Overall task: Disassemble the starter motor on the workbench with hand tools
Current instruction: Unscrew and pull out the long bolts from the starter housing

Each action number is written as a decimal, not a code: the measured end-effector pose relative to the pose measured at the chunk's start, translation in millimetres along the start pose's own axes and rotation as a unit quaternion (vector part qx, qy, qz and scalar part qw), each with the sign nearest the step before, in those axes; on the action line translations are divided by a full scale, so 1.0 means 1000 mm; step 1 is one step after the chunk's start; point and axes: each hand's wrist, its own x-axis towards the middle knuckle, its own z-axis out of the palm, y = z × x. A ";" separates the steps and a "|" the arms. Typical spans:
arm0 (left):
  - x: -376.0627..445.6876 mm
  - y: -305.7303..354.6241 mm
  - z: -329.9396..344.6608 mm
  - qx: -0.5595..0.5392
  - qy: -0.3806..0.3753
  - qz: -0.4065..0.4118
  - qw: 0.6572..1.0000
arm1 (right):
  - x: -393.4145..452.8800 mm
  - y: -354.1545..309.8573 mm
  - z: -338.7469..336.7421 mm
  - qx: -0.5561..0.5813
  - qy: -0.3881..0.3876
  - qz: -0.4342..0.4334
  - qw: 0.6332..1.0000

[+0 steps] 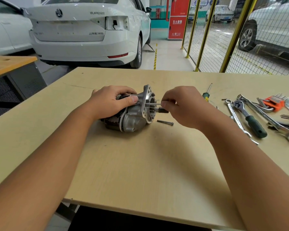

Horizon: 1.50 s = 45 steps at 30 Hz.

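The starter motor lies on its side in the middle of the workbench, its grey aluminium nose housing facing right. My left hand grips its dark body from above, thumb along the housing. My right hand pinches a long thin through-bolt that sticks out of the housing's flange. A dark bit or socket also shows under those fingers. A loose bolt lies on the bench just right of the motor.
Tools lie at the right: a green-handled screwdriver, a ratchet with a dark green grip, combination wrenches, an orange hex-key set. White cars and a yellow mesh fence stand beyond the bench.
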 end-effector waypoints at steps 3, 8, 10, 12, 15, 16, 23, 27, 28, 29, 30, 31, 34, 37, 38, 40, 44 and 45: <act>-0.001 0.000 0.000 0.003 0.000 -0.002 1.000 | 0.002 -0.001 0.000 -0.014 0.019 0.005 1.000; -0.001 0.000 -0.001 -0.006 -0.001 -0.004 1.000 | 0.001 -0.003 0.001 -0.034 0.046 0.013 0.998; -0.001 0.000 -0.001 -0.003 -0.006 0.001 1.000 | 0.000 -0.003 0.000 -0.034 0.056 0.016 0.998; -0.001 -0.001 -0.002 -0.003 -0.010 0.002 1.000 | -0.001 -0.005 0.002 -0.035 0.059 0.017 0.997; -0.002 0.000 -0.002 -0.004 -0.015 0.003 1.000 | -0.002 -0.005 0.004 -0.049 0.067 0.017 0.996; -0.002 0.000 -0.002 -0.001 -0.014 0.003 1.000 | -0.002 -0.004 0.004 -0.036 0.063 0.017 0.997; -0.001 0.000 0.000 -0.002 -0.001 0.000 1.000 | -0.002 -0.003 0.006 0.060 0.021 -0.004 0.998; -0.001 0.001 -0.001 -0.002 -0.002 -0.002 1.000 | 0.000 -0.001 0.003 0.025 0.014 -0.014 0.999; -0.001 0.001 -0.001 -0.002 -0.002 -0.002 1.000 | 0.001 -0.001 0.003 0.016 0.016 -0.012 1.000; -0.001 0.000 -0.001 -0.002 -0.002 -0.002 1.000 | 0.001 -0.002 0.003 0.008 0.021 -0.011 1.000; -0.001 0.000 -0.001 -0.002 -0.003 -0.002 1.000 | 0.002 -0.002 0.004 -0.003 0.025 -0.011 1.000; -0.001 0.000 -0.001 -0.002 -0.005 -0.001 1.000 | 0.001 -0.003 0.004 -0.017 0.031 -0.010 0.999; 0.000 -0.001 -0.001 0.002 -0.011 0.001 1.000 | -0.001 -0.003 0.006 -0.050 0.053 -0.011 0.997; 0.001 -0.003 -0.001 0.007 -0.011 0.004 1.000 | -0.002 -0.003 0.005 -0.036 0.061 -0.026 0.997; 0.001 -0.003 -0.001 0.006 -0.011 0.005 1.000 | -0.002 -0.003 0.005 -0.031 0.061 -0.029 0.997; 0.000 -0.003 0.000 0.007 -0.014 0.008 1.000 | -0.002 -0.002 0.003 -0.020 0.052 -0.029 0.998; 0.001 -0.002 0.001 0.007 -0.004 0.005 1.000 | -0.003 -0.003 0.003 0.025 0.041 -0.025 0.999; 0.001 -0.002 0.001 0.007 -0.001 0.003 1.000 | -0.003 -0.003 0.003 0.029 0.036 -0.021 0.999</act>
